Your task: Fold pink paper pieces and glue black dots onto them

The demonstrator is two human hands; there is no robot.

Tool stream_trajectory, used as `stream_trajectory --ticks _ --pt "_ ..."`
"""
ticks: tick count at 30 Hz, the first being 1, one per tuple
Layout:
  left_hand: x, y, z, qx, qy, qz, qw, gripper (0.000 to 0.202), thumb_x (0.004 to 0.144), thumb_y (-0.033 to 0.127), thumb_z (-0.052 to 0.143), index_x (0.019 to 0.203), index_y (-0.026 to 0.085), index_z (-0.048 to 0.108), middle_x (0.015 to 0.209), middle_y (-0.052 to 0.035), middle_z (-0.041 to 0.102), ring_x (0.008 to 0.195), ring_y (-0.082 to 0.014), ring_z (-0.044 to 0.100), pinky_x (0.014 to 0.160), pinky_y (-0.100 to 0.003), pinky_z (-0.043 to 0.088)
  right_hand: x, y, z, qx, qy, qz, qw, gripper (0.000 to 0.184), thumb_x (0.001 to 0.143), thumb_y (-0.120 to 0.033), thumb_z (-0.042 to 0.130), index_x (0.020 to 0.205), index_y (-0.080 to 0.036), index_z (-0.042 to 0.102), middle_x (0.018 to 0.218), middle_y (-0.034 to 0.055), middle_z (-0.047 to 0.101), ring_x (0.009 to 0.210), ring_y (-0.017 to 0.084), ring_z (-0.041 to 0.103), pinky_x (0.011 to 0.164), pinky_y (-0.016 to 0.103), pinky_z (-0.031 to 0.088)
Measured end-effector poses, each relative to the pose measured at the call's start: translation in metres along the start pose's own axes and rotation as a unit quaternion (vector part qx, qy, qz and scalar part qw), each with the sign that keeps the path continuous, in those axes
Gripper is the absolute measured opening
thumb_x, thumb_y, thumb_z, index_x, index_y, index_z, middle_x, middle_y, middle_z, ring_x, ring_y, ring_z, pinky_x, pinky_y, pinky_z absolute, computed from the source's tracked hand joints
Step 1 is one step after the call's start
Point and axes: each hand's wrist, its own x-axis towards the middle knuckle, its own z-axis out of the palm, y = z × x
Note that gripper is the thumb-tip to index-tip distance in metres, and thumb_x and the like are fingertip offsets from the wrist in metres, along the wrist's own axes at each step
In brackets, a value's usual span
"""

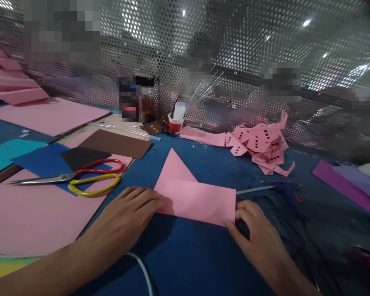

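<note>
Pink paper (197,203) lies folded on the blue table (179,259) between the two hands, a long rectangle with a triangular point rising from its upper left; the left hand (132,211) rests its bent fingers together over the left end – its thumb is hidden, so I cannot tell whether it pinches the sheet or only presses it; the right hand (257,230) grips the lower right corner, thumb at the bottom edge and fingers curled against the right side; just beyond that side a pale glue stick (255,190) reaches from a dark blue glue gun (290,195), its end close to the paper; a white cable (143,269) curves across the table below the left hand. Left of the paper, scissors (69,177) with one red and one yellow handle lie over blue paper (38,160) and black paper (84,157), blades pointing left; under these spread large pink sheets (46,224), with brown paper (120,143) behind and teal paper (15,151) at the far left. Behind the folded piece stand a red and white cup (175,123) and a dark-lidded jar (147,102); a heap of pink cutouts (262,142) with small black squares sits to their right – purple paper (342,185) lies farther right; a perforated metal panel (249,45) rises behind everything.
</note>
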Motion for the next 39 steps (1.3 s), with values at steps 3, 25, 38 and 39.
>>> stream_trajectory --ticks 3,25,38,39 --pt "0.001 0.004 -0.002 0.042 0.016 0.027 0.999 0.032 0.099 0.008 0.046 0.121 0.026 0.061 0.115 0.0008 0.070 0.103 -0.0182 0.060 0.099 -0.037 0.037 0.000 0.001 0.001 0.000 -0.002 -0.002 1.000 0.018 0.097 -0.031 0.053 0.081 -0.023 0.057 0.100 0.0050 0.060 0.094 0.024 0.055 0.077 0.039 0.047" --pt "-0.006 0.037 -0.011 0.129 0.018 -0.012 0.991 0.037 0.099 0.045 0.048 0.123 0.025 0.068 0.124 -0.0053 0.069 0.115 -0.0283 0.059 0.110 -0.047 0.029 0.000 0.000 0.000 -0.014 0.010 -0.009 1.000 0.019 0.096 -0.030 0.054 0.078 -0.023 0.055 0.098 0.0051 0.061 0.093 0.023 0.058 0.076 0.036 0.049" --pt "-0.012 0.038 -0.008 0.170 0.006 0.025 0.985 0.053 0.095 0.056 0.049 0.140 0.029 0.056 0.135 -0.0070 0.066 0.127 -0.0314 0.056 0.118 -0.051 0.012 0.000 -0.002 0.001 -0.011 0.008 -0.005 1.000 0.019 0.095 -0.028 0.056 0.077 -0.023 0.053 0.097 0.0050 0.060 0.092 0.023 0.057 0.076 0.037 0.048" --pt "-0.013 0.038 -0.008 0.174 -0.002 0.028 0.984 0.054 0.095 0.057 0.050 0.142 0.031 0.054 0.137 -0.0067 0.065 0.128 -0.0324 0.055 0.118 -0.053 0.012 0.000 -0.002 0.001 -0.013 0.010 -0.006 1.000 0.019 0.095 -0.028 0.056 0.077 -0.023 0.053 0.097 0.0050 0.060 0.092 0.023 0.058 0.076 0.036 0.048"
